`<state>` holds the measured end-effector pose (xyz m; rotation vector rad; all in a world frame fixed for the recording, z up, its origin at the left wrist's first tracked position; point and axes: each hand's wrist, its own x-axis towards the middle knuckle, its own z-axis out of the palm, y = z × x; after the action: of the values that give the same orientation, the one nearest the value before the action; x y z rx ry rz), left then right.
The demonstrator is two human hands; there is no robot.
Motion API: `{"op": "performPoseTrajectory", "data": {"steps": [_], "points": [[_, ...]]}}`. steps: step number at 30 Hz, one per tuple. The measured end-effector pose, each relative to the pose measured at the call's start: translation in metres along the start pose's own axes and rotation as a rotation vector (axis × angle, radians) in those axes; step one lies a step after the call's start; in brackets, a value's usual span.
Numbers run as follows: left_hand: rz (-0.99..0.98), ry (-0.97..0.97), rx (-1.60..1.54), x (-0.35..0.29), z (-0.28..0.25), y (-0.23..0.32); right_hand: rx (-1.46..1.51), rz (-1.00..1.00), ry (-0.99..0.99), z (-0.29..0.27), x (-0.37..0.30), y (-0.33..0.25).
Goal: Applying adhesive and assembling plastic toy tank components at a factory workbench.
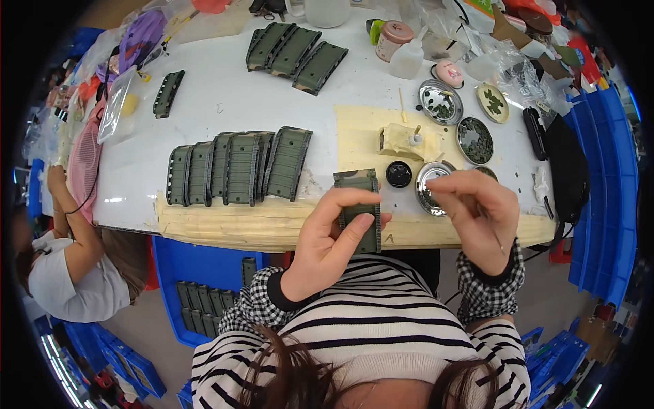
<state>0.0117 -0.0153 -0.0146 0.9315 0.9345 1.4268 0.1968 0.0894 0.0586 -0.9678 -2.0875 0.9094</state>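
My left hand [325, 238] is closed around a ridged green plastic panel [369, 240], holding it upright at the table's front edge, thumb across its face. To its right, above a round metal dish [425, 199], my right hand [480, 211] has its thumb and forefinger pinched together. A thin shiny sliver shows below that palm; what the fingertips hold is too small to make out. Between the hands sits a small black pot [398, 174]. Beyond it stands a cream block [402, 140] with a small peg on top. Left of my left hand, several similar green panels [286, 163] stand in a row.
Dishes of small dark green pieces [475, 141] stand at the right, near a white squeeze bottle [407, 60] and a pink jar [394, 41]. More panels [320, 67] lie at the back. A blue bin [170, 286] holds panels below the table. Another person [78, 273] sits at the left.
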Motion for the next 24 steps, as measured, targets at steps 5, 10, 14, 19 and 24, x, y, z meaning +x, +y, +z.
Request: {"op": "performPoseTrajectory", "data": {"steps": [5,10,14,19,24], "points": [[0.091,-0.006,0.27,0.0,-0.001,0.003,0.259,-0.016,-0.087,0.034,-0.018,0.0],[0.011,0.013,0.144,-0.005,-0.003,-0.005,0.384,0.079,-0.13,0.043,-0.027,0.006],[0.02,0.036,0.163,-0.002,-0.004,-0.01,0.525,0.104,-0.101,0.051,-0.027,0.014],[-0.16,0.03,-0.005,0.0,-0.004,0.0,0.323,0.027,-0.081,0.052,-0.025,0.008],[-0.12,0.071,-0.051,0.002,-0.002,0.002,0.055,-0.238,0.041,0.056,-0.021,0.009]]}}
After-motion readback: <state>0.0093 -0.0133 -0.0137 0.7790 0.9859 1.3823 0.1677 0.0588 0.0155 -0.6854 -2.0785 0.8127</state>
